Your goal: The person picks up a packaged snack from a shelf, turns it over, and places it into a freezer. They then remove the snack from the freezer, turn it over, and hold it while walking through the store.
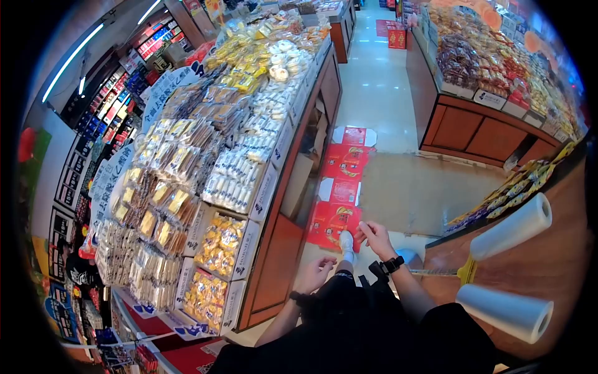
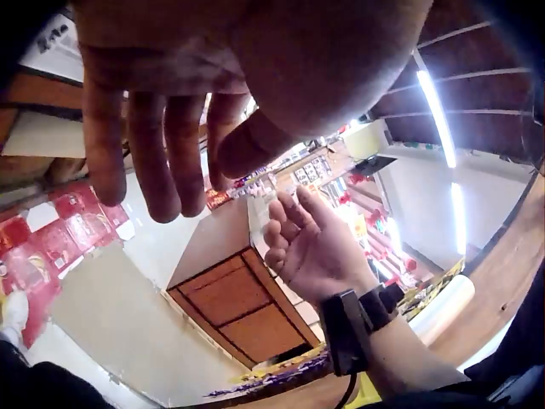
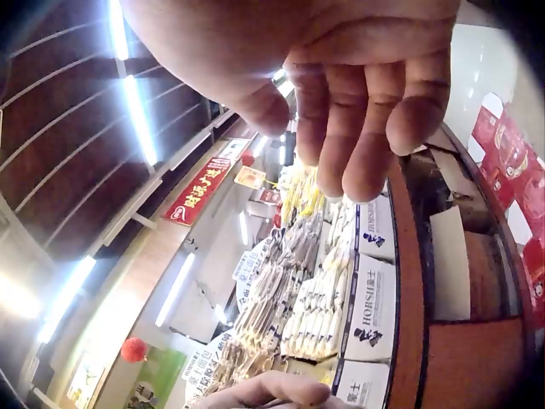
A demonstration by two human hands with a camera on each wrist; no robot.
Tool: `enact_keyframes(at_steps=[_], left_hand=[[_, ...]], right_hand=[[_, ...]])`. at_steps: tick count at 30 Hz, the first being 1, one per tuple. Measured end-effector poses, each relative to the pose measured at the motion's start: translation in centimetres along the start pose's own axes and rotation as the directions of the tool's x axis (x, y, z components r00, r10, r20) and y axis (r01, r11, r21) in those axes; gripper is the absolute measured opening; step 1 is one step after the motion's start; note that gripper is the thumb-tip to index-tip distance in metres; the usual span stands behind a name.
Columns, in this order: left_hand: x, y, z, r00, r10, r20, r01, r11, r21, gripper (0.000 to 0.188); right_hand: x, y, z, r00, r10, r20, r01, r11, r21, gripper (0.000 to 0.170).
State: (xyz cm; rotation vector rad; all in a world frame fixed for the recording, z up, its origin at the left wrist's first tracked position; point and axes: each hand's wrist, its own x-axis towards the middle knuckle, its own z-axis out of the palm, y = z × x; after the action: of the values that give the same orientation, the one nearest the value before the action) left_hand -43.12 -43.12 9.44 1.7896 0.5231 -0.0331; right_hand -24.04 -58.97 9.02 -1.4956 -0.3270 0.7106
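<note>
Both hands hang in front of the body with nothing in them. My left hand [image 1: 316, 273] has loosely bent fingers and is nearest the wooden side of the bread stand [image 1: 268, 268]. A little higher and to the right, my right hand [image 1: 375, 240] hangs over the floor, its fingers relaxed. In the left wrist view the left fingers [image 2: 179, 158] droop, and the right hand shows behind them with a black band at its wrist. The right wrist view shows the right fingers [image 3: 362, 128] hanging loosely, with part of the left hand [image 3: 272, 390] at the bottom.
Packed bread and wrapped snacks [image 1: 221, 243] fill the stand on the left. Flattened red cartons [image 1: 341, 163] and a brown mat [image 1: 398, 193] lie on the floor. At right are another snack stand [image 1: 486, 134] and two plastic bag rolls [image 1: 511, 227] on a wooden counter [image 1: 560, 268].
</note>
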Motion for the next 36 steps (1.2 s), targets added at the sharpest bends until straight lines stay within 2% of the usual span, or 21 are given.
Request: enact_keyframes(at_steps=[3, 9, 10, 13, 16, 19, 22, 26, 28, 33, 36], left_hand=[[5.4, 0.5, 1.0, 0.992, 0.085, 0.095, -0.088, 0.996, 0.018, 0.021], [17.1, 2.7, 2.9, 0.949, 0.257, 0.180, -0.263, 0.965, 0.014, 0.022], [18.9, 3.8, 3.1, 0.950, 0.235, 0.205, -0.241, 0.971, 0.002, 0.024], [23.6, 5.8, 3.2, 0.932, 0.293, 0.211, -0.300, 0.954, -0.002, 0.025], [27.0, 7.1, 2.2, 0.931, 0.297, 0.212, -0.308, 0.951, 0.021, 0.027], [29.6, 7.9, 0.7, 0.945, 0.234, 0.227, -0.227, 0.972, -0.059, 0.033], [31.3, 8.5, -1.5, 0.980, 0.103, 0.173, -0.066, 0.976, -0.206, 0.043], [33.5, 7.4, -4.3, 0.998, 0.029, 0.053, -0.014, 0.965, -0.263, 0.051], [34.1, 7.6, -5.4, 0.998, 0.000, -0.058, -0.020, 0.938, -0.347, 0.051], [36.0, 6.4, -7.3, 0.950, -0.124, -0.287, 0.001, 0.920, -0.392, 0.050], [37.3, 8.5, -9.1, 0.912, -0.188, -0.366, 0.013, 0.902, -0.431, 0.050]], right_hand=[[2.4, -1.2, -2.5, 0.998, 0.010, -0.068, -0.008, 0.999, 0.032, 0.035], [7.6, -3.1, -7.9, 0.969, 0.030, -0.246, -0.061, 0.991, -0.118, 0.035], [8.6, -3.6, -8.7, 0.968, 0.033, -0.249, -0.070, 0.988, -0.140, 0.035], [11.5, -4.2, -10.0, 0.964, 0.068, -0.255, -0.115, 0.978, -0.174, 0.034], [14.8, -5.1, -10.3, 0.966, 0.079, -0.244, -0.118, 0.982, -0.149, 0.034], [18.3, -5.7, -10.2, 0.972, 0.055, -0.229, -0.099, 0.977, -0.187, 0.033], [21.6, -7.0, -9.6, 0.981, 0.080, -0.176, -0.110, 0.979, -0.170, 0.033], [26.4, -9.1, -8.4, 0.994, 0.087, -0.065, -0.096, 0.985, -0.142, 0.032], [28.7, -9.4, -7.8, 0.994, 0.110, -0.007, -0.110, 0.985, -0.137, 0.031], [36.3, -10.2, -5.9, 0.974, 0.143, 0.176, -0.120, 0.984, -0.134, 0.030], [40.7, -11.3, -4.6, 0.950, 0.124, 0.286, -0.096, 0.989, -0.110, 0.029]])
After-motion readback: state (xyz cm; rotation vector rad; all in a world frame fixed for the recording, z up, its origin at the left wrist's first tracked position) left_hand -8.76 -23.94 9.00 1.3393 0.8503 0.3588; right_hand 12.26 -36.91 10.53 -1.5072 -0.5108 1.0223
